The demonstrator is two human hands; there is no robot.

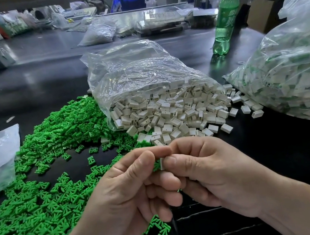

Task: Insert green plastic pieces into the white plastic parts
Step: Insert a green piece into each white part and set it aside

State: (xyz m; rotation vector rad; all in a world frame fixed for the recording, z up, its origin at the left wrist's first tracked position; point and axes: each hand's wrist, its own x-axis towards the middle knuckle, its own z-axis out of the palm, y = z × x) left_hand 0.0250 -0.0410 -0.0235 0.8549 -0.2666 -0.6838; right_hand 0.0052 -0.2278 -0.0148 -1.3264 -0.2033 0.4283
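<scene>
Fingers (145, 155) of the left hand (125, 194) curled, thumb and forefinger pinching a small green plastic forked piece (156, 165); fingers of the right hand (215, 174) curled likewise, pinching a small white rectangular plastic housing (162, 163) held edge-on to the camera. Both parts up in the air above the dark counter (287, 158), green piece touching the housing's near face, seemingly at the mouth or partly in. Depth of insertion impossible to tell, with the joint mostly hidden behind the thumbs. Likely trouble from here: piece entering askew and jamming, or prongs bending under force, through a slight tilt between the two hands. Wrong orientation also possible, slot side of the housing out of sight, so no telling whether matched. Slip from either pinch a further risk, both parts tiny and probably smooth. In that case, piece falling into the loose heap of green plastic pieces (41, 194) directly below, or housing landing among the white plastic housings (170, 115) spilling from the open clear plastic bag (139, 73) just beyond the hands — a half-seated part then hard to pick out from unassembled stock. One more hazard: green heap right under the left wrist, easily swept toward the counter's near edge by a careless forearm. Large clear bag (295, 80) of apparently finished white-and-green parts at the right, well apart.
</scene>
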